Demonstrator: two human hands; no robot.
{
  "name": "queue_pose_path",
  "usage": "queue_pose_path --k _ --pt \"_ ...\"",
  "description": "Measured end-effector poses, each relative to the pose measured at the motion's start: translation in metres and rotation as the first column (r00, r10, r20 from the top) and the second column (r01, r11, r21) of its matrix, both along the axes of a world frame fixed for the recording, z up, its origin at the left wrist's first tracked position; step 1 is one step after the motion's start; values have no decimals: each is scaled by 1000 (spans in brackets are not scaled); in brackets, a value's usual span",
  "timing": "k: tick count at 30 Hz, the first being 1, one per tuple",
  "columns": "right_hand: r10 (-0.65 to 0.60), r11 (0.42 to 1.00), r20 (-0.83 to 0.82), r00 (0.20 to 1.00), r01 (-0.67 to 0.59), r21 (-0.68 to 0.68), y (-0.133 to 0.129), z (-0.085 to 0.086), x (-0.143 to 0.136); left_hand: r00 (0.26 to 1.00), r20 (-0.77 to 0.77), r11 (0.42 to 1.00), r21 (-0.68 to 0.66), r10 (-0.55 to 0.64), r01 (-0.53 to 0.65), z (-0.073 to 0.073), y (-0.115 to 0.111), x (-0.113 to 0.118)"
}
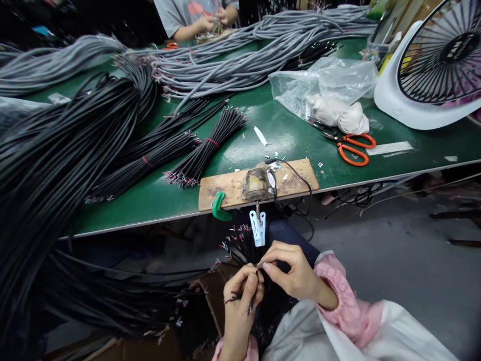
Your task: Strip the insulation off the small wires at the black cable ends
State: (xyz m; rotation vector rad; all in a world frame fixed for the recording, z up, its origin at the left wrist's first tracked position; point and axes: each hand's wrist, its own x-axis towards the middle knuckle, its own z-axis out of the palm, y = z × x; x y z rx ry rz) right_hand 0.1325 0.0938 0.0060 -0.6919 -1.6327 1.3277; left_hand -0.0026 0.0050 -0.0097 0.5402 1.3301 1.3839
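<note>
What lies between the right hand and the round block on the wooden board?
A light blue clip lies between the right hand and the round block, just off the wooden board's near edge, in the head view.

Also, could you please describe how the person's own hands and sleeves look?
The left hand and right hand are both bare, without gloves. The right sleeve is pink, loose and puffy, gathered at the wrist. The left sleeve is pink too, but mostly out of view. I can make out no markings on either.
</note>
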Motion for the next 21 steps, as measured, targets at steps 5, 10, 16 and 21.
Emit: queue_pose_path --k 5,10,16,21 --pt "-20 997 -41 999 17 -75 0 -5 -2 1000 -6 1000 -7 -29 29 -1 0 0" --pt "-70 995 -63 996 65 -70 3 -4 -4 999 -41 999 -17 -33 32 1 1 2" --pt "-87 996 -46 995 86 -20 3 -8 -3 1000 8 1000 3 -4 4 5 4 5" --pt "-52 993 -59 997 45 -108 3 -12 -1 999 43 1000 13 4 -5 9 4 7"
